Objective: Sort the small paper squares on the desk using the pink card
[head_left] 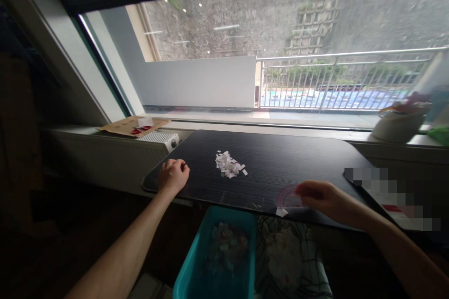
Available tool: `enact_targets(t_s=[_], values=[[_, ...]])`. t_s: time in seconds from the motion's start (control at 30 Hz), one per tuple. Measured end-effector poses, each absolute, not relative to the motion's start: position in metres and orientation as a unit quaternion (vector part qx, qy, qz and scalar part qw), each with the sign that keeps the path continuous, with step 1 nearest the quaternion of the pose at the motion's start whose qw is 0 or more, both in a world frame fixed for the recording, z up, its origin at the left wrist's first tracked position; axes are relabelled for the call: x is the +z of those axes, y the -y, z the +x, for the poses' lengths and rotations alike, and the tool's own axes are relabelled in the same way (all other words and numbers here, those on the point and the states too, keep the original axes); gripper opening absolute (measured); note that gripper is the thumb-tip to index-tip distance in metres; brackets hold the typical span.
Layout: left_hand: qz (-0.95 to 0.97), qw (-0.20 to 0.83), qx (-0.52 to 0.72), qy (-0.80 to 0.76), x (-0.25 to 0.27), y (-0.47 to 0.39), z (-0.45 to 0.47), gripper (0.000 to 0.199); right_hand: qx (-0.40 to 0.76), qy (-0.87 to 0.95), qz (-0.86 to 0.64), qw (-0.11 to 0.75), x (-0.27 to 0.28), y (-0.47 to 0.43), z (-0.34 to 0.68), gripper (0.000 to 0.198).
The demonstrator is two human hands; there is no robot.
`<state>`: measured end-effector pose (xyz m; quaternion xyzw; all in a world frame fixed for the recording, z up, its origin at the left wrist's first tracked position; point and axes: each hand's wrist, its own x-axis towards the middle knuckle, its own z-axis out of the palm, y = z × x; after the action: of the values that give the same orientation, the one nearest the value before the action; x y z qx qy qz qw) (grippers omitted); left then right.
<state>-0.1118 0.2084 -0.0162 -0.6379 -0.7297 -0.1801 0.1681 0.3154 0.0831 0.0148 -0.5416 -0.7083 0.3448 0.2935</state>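
Note:
My right hand (321,197) pinches a clear protractor with pink markings (289,196) at the table's near edge. A small white paper piece (281,212) sticks out at the protractor's lower left, by that edge. My left hand (173,175) rests at the left side of the dark table (280,154), its fingers curled into a loose fist with nothing visible in it. Between my hands, farther back, lies a small heap of cut white paper pieces (228,164).
Below the table's near edge stands a teal bin (254,261) with paper scraps inside. To its right, a patterned cloth (315,261) bears more pale scraps. Red-handled scissors (141,129) lie on brown cardboard (115,126) on the sill. A white pot (398,124) stands at right.

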Motion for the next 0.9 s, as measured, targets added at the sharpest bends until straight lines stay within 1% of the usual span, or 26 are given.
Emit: enact_targets(t_s=[0.17, 0.33, 0.47, 0.53, 0.6, 0.73, 0.8, 0.9], values=[[-0.637, 0.163, -0.177, 0.732, -0.015, -0.208, -0.111, 0.022, 0.375, 0.705, -0.535, 0.276, 0.016, -0.078, 0.321, 0.019], [-0.638, 0.161, -0.179, 0.732, -0.014, -0.207, -0.111, 0.022, 0.357, 0.7, -0.549, 0.285, 0.019, -0.074, 0.329, 0.022], [-0.638, 0.16, -0.178, 0.732, -0.014, -0.207, -0.11, 0.022, 0.359, 0.707, -0.546, 0.272, 0.021, -0.07, 0.331, 0.021], [-0.637, 0.161, -0.176, 0.733, -0.014, -0.207, -0.11, 0.021, 0.356, 0.709, -0.541, 0.279, 0.02, -0.073, 0.327, 0.021], [-0.636, 0.161, -0.172, 0.735, -0.013, -0.206, -0.109, 0.019, 0.329, 0.712, -0.543, 0.298, 0.019, -0.083, 0.318, 0.023], [-0.634, 0.163, -0.162, 0.739, -0.013, -0.204, -0.108, 0.016, 0.219, 0.728, -0.555, 0.337, 0.016, -0.121, 0.282, 0.027], [-0.632, 0.163, -0.16, 0.741, -0.013, -0.203, -0.108, 0.017, 0.169, 0.738, -0.564, 0.329, 0.016, -0.14, 0.26, 0.027], [-0.632, 0.161, -0.159, 0.741, -0.012, -0.203, -0.107, 0.017, 0.148, 0.747, -0.565, 0.318, 0.017, -0.161, 0.236, 0.027]])
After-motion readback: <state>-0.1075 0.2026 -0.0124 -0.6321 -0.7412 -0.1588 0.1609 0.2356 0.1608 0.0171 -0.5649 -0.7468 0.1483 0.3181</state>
